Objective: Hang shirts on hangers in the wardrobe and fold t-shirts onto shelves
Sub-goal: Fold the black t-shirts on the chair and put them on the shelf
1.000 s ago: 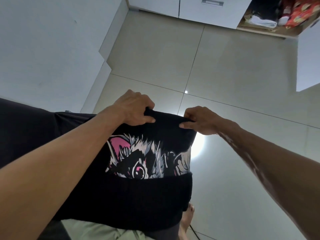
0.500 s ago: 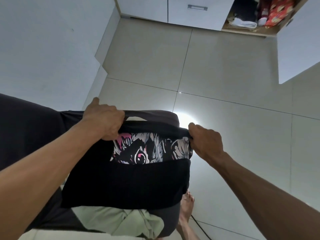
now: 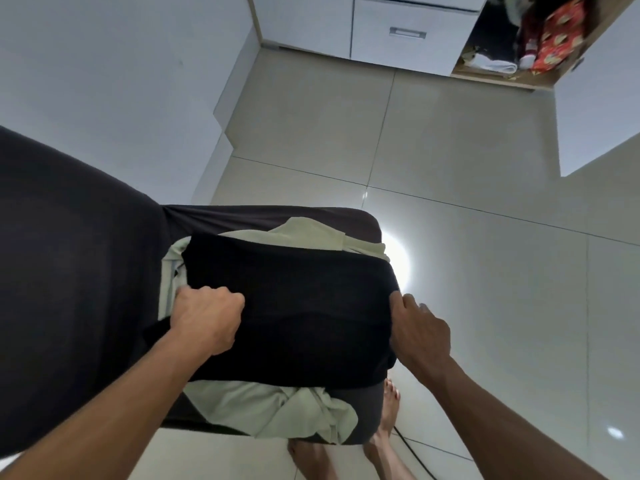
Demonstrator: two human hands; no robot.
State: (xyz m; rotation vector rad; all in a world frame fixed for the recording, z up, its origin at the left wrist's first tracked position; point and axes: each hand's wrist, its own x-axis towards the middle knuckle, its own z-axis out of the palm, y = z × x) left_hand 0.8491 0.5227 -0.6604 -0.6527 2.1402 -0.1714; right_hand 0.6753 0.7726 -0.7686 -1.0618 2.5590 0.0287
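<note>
No legible text, label, brand, number or sign on anything in view.

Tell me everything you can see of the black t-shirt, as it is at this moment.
The black t-shirt is folded into a rough rectangle, plain dark knit showing, no print visible. It lies flat on a pale green garment on a dark cushioned seat. The left hand grips its left edge; the right hand touches its right edge.

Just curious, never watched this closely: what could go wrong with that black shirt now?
The folded black t-shirt lies on a rumpled pale green garment, so lifting it may drag that along. It reaches the dark seat's edge, so it might slip to the floor. The open wardrobe is across the room; the fold may loosen.
</note>
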